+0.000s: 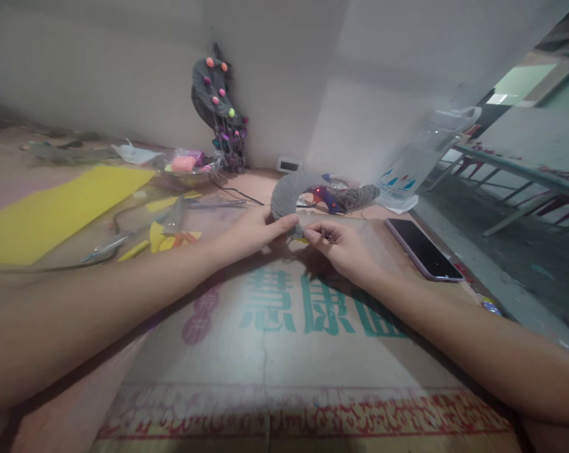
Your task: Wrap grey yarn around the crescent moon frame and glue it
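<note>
A grey yarn-wrapped crescent (287, 192) stands on the cardboard sheet (275, 327) ahead of me. My left hand (253, 231) pinches its lower end with thumb and fingers closed. Just to the right, my right hand (341, 246) is curled shut, with something small pinched next to that end; I cannot make out what it is. A bundle of grey yarn (359, 196) lies behind the crescent.
A purple phone (423, 248) lies right of my hands. Yellow foam sheet (53, 211), yellow scraps (159, 239) and a cable sit on the left. A decorated grey crescent (218, 107) leans in the corner. A clear bottle (420, 160) stands at right.
</note>
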The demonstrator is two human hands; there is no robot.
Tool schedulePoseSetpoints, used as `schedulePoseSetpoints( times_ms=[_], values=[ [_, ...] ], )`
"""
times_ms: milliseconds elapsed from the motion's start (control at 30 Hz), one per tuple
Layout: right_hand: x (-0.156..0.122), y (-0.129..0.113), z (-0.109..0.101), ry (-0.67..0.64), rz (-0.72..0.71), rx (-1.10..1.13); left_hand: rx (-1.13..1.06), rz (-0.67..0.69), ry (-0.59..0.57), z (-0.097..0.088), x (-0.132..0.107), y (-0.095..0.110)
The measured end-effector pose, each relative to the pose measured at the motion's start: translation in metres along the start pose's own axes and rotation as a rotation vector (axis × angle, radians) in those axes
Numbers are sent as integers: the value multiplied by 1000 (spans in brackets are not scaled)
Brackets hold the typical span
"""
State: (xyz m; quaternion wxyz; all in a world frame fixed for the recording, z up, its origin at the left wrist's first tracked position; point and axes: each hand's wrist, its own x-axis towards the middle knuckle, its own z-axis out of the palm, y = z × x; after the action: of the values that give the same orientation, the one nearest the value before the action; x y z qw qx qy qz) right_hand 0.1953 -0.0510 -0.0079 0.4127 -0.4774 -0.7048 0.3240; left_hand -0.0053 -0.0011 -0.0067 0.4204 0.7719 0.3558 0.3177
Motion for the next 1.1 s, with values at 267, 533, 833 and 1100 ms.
schedulePoseSetpoints(
  times_ms=[267, 533, 833, 1100],
  values=[
    [-3, -7, 1, 17, -29, -107, -59, 24, -123, 2, -5, 4],
    [-4, -10, 1, 22, 45, -87, -15, 21, -128, 1, -4, 7],
    [-1, -3, -1, 3, -26, -83, -23, -62, -88, 0, -3, 7],
    [1, 1, 0, 11, -31, -47, -67, -77, -91, 0, -3, 9]
  ],
)
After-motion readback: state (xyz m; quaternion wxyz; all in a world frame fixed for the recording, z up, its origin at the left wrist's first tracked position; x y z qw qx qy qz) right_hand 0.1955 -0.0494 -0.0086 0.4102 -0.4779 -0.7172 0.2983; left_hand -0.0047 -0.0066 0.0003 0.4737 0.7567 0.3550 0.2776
